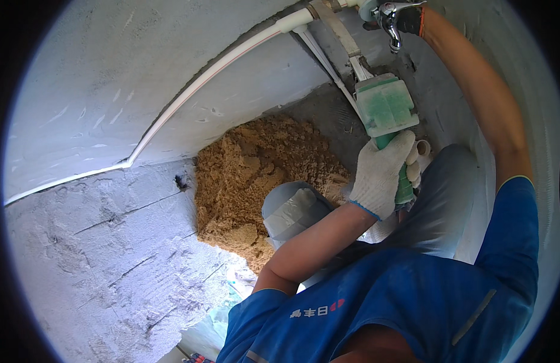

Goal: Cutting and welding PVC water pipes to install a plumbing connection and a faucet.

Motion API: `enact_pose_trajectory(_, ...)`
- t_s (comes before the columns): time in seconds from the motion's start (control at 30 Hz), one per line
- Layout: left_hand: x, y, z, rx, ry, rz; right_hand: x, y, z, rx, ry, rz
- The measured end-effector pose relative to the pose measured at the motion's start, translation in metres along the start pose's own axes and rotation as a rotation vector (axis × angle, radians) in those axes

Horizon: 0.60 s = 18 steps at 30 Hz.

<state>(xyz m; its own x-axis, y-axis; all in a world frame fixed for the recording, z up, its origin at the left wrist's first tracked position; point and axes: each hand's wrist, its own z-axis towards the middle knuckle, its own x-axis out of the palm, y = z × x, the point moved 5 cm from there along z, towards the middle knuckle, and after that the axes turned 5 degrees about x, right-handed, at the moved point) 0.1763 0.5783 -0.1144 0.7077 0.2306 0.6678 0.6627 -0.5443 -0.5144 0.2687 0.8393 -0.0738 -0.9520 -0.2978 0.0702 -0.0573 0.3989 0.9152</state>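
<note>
In a white knit glove with a blue cuff, my left hand (pixel 383 172) is closed round the handle of a green pipe fusion welder (pixel 386 106). The welder's long metal heating plate (pixel 335 27) reaches up to the white pipe (pixel 231 54) along the wall. At the upper right, my right hand (pixel 411 19) wears a dark glove with an orange edge. It is closed round a chrome tap (pixel 390 23), which covers part of the hand. The tap's round flange faces the end of the plate, and their contact point is cut off by the view's top edge.
A heap of brown sand (pixel 255 175) lies in the corner by my knee (pixel 295 209). Thin white pipes (pixel 331 66) run down the wall behind the welder. A short open pipe end (pixel 422 148) stands beside my left hand. Rough grey walls (pixel 98 248) close in around me.
</note>
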Motion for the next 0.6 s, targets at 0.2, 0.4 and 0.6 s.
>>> enact_pose_trajectory(0.2,0.002,0.0,-0.001,0.003,0.014,-0.007,-0.003,0.001,0.0,-0.086,0.012,-0.114)
enact_pose_trajectory(0.4,0.003,-0.002,-0.005,-0.008,0.018,-0.01,-0.01,-0.002,0.006,-0.169,-0.003,-0.276)
enact_pose_trajectory(0.6,0.008,-0.009,-0.011,-0.01,0.047,-0.017,-0.025,-0.015,0.03,-0.331,-0.054,-0.622)
